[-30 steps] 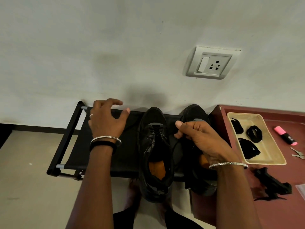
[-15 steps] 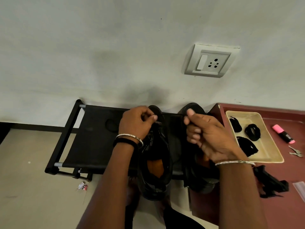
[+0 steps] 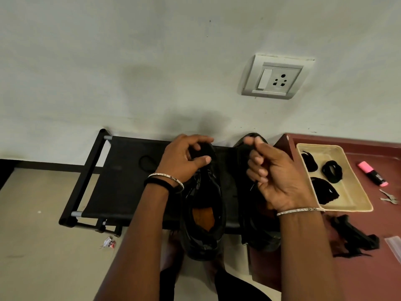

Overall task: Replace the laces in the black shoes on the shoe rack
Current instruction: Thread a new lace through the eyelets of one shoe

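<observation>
Two black shoes stand side by side on the fabric shoe rack (image 3: 130, 181), toes to the wall. The left hand (image 3: 184, 159) is curled narrowly round the toe end of the left shoe (image 3: 204, 205), thumb and fingers gripping it. The right hand (image 3: 275, 172) hangs over the right shoe (image 3: 256, 235) with its fingers curled; whether it holds anything cannot be told. Coiled black laces (image 3: 332, 171) lie in a beige tray (image 3: 351, 196) on the maroon bench (image 3: 379, 279) just beside the rack.
</observation>
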